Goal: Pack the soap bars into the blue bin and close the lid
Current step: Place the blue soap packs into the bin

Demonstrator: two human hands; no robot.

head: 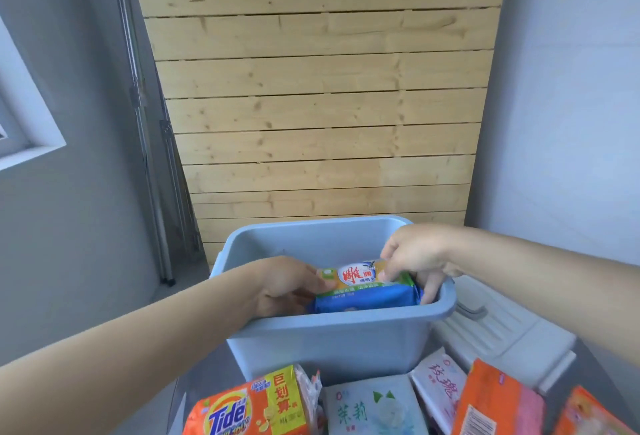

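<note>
Both your hands, left (287, 287) and right (414, 258), hold soap bars (367, 284) inside blue bin (332, 341) | more packs (249, 407) wait lower frame | lid (502, 334) still off, lower right.

Pale blue bin (332, 341), bright soap wrappers

Held soap bar (363, 277) yellow-green with red script on white oval; blue bar (367, 299) under it. Orange-yellow Tide pack (249, 407), white jasmine pack (374, 407), pink-white pack (440, 386), orange pack (491, 400). White lid (502, 334). Pale wood slats (318, 88).
</note>
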